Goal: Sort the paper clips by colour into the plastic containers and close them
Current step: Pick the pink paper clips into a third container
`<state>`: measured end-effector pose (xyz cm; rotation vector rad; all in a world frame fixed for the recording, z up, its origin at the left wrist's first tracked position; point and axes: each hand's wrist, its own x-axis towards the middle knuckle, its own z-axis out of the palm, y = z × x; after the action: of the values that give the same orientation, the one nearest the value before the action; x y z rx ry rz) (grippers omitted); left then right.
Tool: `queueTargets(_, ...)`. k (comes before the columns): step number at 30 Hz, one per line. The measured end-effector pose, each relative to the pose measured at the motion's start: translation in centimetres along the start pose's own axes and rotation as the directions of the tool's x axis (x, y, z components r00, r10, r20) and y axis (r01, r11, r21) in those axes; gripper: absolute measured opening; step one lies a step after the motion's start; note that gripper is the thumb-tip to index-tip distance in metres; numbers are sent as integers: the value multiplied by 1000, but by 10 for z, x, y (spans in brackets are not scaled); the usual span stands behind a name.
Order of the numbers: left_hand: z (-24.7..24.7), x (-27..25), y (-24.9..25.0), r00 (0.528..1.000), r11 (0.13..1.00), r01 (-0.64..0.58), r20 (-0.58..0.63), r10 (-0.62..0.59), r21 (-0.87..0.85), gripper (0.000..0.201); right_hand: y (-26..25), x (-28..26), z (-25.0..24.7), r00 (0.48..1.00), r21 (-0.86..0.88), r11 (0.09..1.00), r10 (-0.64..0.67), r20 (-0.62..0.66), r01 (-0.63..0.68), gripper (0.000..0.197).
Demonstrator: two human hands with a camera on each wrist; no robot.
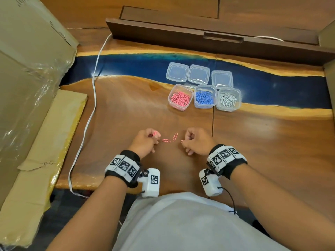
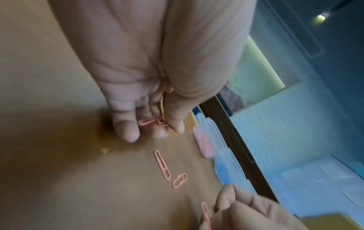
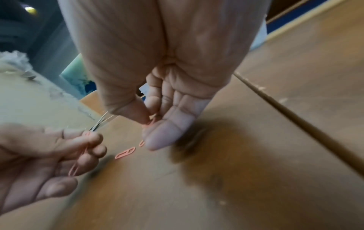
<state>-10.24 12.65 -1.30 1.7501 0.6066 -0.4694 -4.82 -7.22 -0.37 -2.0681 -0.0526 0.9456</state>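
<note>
Pinching pink clips (image 1: 155,133) in our left hand (image 1: 145,142), we see two loose pink clips (image 1: 166,140) on the worktop (image 1: 253,134) before our right hand (image 1: 196,142), which nips another; cardboard (image 1: 27,87) and a white cable (image 1: 90,115) crowd the left, open containers (image 1: 204,96) stand beyond.

We've got black wristbands (image 1: 233,164) faced with white blocks of black square-pattern markers, a white camera unit (image 1: 151,182) with its own marker slung under each, a thin black cable (image 1: 230,198) trailing right, and a pale grey shirt (image 1: 181,223)
</note>
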Motion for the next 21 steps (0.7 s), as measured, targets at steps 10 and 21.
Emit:
queueTargets(10, 5, 6, 14, 996, 991, 78, 60, -72, -109, 22, -17, 15, -5, 986, 403, 915, -34, 164, -35, 21)
queueTargets(21, 15, 15, 22, 980, 649, -196, 164, 110, 735, 3, -24, 36, -1, 938, -683, 642, -255, 236, 347, 4)
